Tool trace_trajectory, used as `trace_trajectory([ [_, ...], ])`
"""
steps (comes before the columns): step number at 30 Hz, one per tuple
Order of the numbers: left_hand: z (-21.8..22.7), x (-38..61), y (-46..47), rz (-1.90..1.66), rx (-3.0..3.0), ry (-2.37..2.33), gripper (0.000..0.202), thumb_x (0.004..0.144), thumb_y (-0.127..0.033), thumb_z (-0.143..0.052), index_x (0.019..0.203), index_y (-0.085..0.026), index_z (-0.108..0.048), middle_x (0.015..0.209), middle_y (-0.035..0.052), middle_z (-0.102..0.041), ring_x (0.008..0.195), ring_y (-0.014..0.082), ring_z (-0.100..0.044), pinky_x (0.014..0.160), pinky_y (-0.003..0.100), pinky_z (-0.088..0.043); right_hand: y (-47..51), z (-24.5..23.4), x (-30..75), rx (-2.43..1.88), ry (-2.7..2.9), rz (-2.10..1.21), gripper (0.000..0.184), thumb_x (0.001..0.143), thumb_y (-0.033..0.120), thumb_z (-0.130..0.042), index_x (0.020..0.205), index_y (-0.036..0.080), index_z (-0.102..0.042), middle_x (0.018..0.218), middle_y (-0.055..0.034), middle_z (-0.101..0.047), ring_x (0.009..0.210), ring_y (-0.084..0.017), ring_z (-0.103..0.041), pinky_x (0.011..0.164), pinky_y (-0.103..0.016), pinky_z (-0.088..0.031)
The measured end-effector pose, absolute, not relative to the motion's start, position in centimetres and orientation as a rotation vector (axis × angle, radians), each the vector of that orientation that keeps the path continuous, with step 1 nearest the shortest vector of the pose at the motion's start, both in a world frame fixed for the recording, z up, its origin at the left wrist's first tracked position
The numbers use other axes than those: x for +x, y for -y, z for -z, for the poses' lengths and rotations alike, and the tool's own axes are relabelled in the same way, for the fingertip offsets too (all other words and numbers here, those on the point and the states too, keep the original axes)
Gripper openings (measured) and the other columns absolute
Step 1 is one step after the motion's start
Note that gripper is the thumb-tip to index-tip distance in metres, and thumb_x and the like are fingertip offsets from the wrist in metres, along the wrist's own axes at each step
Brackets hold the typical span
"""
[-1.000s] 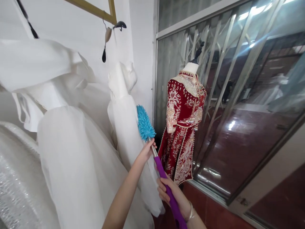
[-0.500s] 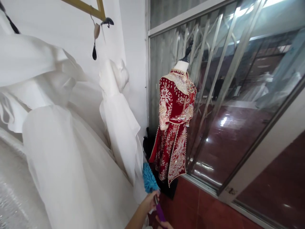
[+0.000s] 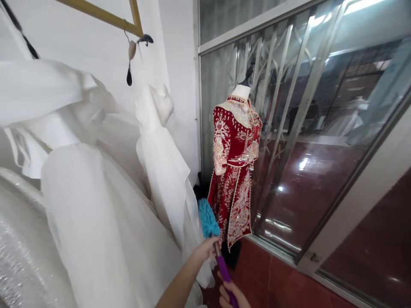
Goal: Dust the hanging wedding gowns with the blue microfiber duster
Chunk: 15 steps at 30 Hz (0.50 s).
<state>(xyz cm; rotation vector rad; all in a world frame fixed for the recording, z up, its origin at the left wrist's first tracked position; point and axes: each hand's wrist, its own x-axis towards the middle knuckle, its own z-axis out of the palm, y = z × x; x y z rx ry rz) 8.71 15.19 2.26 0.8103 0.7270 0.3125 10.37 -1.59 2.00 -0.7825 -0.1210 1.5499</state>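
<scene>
Duster sits gripped by both hands: left hand under its blue head, right hand clamped on the purple handle. White dress hangs at ten o'clock

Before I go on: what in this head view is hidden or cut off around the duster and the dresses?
- Right hand: cut by the bottom edge; its grip on the purple handle shows only in part.
- Blue duster head: contact with the white dress unclear.
- Red embroidered dress: mannequin base hidden behind its hem.
- Left hand: fingers wrap the handle's top, fingertips hidden.
</scene>
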Motion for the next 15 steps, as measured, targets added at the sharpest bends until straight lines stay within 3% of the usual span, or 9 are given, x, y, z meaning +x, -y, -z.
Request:
trace_trajectory([
  [6, -15.1, 10.2, -22.2, -0.578, 0.873, -0.604, 0.022, 0.065, -0.030, -0.073, 0.067, -0.017, -0.056, 0.055, -0.0045, -0.056, 0.049, 0.0069, -0.050, 0.053, 0.020, -0.039, -2.6, -12.5, 11.2, -0.763, 0.486, -1.339, 0.049, 0.061, 0.038, -0.070, 0.104, 0.021, -0.054, 0.040, 0.0134, -0.046, 0.024, -0.002, -0.029, 0.030, -0.018, -0.015],
  [10, -23.3, 9.5, -23.7, -0.727, 0.962, -0.447, 0.022, 0.065, -0.030, -0.073, 0.072, -0.017, -0.057, 0.053, -0.0055, -0.054, 0.047, 0.0062, -0.049, 0.051, 0.020, -0.038, -4.5, -18.3, 10.7, -0.765, 0.659, -1.242, 0.044, 0.071, 0.031, -0.062, 0.112, 0.021, -0.050, 0.045, 0.0120, -0.045, 0.029, -0.003, -0.033, 0.033, -0.018, -0.017],
  [15, -27.5, 7.6, -23.8, -0.837, 0.931, -0.451, 0.022, 0.065, -0.029, -0.072, 0.073, -0.018, -0.055, 0.050, -0.0075, -0.050, 0.045, 0.0067, -0.047, 0.049, 0.021, -0.038, -5.8, -21.1, 10.1, -0.758, 0.775, -1.250, 0.045, 0.076, 0.031, -0.057, 0.119, 0.022, -0.046, 0.047, 0.0118, -0.043, 0.032, -0.003, -0.033, 0.035, -0.018, -0.020],
])
